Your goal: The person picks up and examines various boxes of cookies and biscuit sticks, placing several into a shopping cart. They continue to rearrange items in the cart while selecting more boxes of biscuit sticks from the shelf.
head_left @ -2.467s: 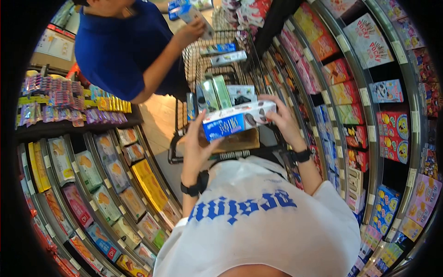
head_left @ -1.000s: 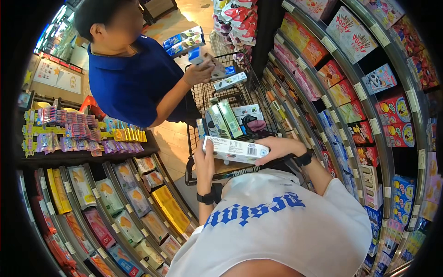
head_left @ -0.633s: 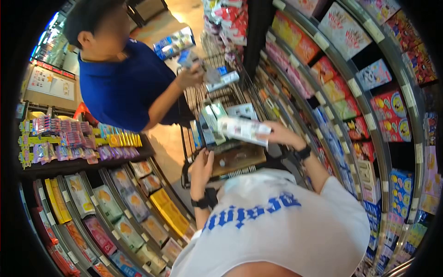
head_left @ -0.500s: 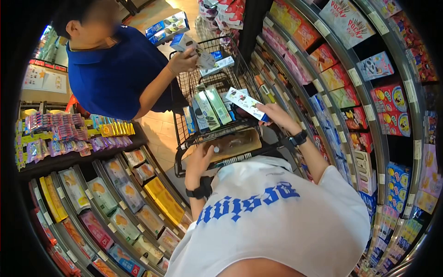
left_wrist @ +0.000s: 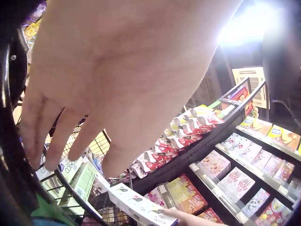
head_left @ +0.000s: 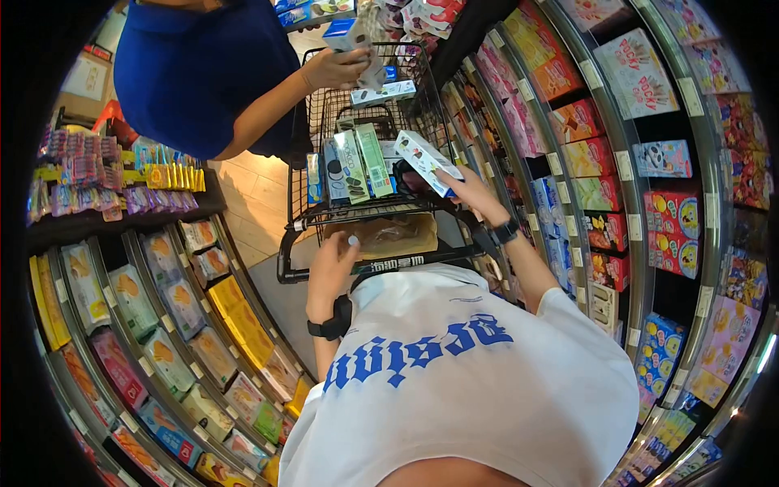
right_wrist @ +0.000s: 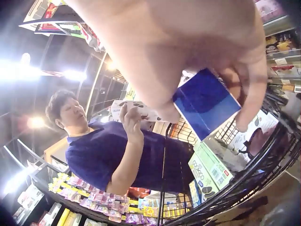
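In the head view my right hand (head_left: 477, 197) grips one end of a long white cookie box (head_left: 422, 154). It slants over the right side of the shopping cart (head_left: 294, 221). The right wrist view shows the box's blue end panel (right_wrist: 207, 104) between thumb and fingers. My left hand (head_left: 330, 261) holds nothing, fingers loosely bent, beside the cart's handle. A pale green box (head_left: 373, 160) and a grey cookie box (head_left: 346, 168) stand side by side in the cart, left of the held box.
A person in a blue shirt (head_left: 203, 73) stands left of the cart, holding a blue and white box (head_left: 349, 39). Another white box (head_left: 383, 93) lies at the cart's far end. Snack shelves (head_left: 600, 174) line the right; more packets (head_left: 154, 300) fill the left shelves.
Both hands held the box earlier; my left hand has let go. My right hand has turned the box and moved it forward, over the cart's right side.
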Demonstrator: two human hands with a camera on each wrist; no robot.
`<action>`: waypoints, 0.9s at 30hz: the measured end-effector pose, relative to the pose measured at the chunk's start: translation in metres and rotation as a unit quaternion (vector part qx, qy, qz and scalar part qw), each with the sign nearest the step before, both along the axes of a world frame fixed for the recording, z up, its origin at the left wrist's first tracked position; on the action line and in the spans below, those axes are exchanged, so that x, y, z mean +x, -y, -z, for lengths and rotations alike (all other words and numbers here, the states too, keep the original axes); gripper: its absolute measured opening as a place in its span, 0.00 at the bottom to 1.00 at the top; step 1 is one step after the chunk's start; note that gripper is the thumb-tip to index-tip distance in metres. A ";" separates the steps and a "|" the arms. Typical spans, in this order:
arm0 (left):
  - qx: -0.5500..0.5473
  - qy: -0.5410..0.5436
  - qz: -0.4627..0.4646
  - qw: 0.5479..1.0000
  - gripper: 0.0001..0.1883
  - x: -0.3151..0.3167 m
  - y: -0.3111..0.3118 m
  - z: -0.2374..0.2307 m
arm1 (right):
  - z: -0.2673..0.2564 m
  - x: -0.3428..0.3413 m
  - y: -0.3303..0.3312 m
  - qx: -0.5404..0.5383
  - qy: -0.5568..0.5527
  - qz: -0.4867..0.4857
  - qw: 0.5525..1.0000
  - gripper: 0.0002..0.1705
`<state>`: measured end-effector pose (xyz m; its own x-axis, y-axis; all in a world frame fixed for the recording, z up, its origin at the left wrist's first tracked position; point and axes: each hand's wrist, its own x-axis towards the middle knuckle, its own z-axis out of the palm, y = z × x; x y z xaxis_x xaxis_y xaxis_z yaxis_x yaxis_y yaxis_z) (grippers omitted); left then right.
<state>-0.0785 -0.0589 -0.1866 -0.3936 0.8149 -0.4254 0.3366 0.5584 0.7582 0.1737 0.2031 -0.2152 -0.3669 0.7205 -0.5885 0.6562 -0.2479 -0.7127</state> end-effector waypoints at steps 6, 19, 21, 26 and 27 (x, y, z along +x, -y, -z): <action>0.098 -0.002 -0.087 0.991 0.21 -0.001 -0.005 -0.003 | -0.024 0.013 0.011 0.175 -0.114 -0.076 0.975 0.34; -0.056 -0.048 0.073 0.995 0.25 0.006 -0.003 -0.001 | 0.051 -0.045 -0.013 0.128 -0.020 -0.020 0.991 0.45; -0.052 -0.059 0.084 0.993 0.24 0.006 -0.003 -0.004 | 0.128 -0.032 -0.022 0.121 -0.053 -0.027 0.991 0.47; -0.046 -0.044 0.071 0.995 0.22 0.008 0.003 -0.009 | 0.175 -0.064 -0.036 0.010 0.073 -0.307 0.949 0.48; -0.041 -0.047 0.073 0.995 0.23 0.008 0.005 -0.003 | 0.154 -0.068 -0.030 0.010 0.071 -0.304 0.950 0.48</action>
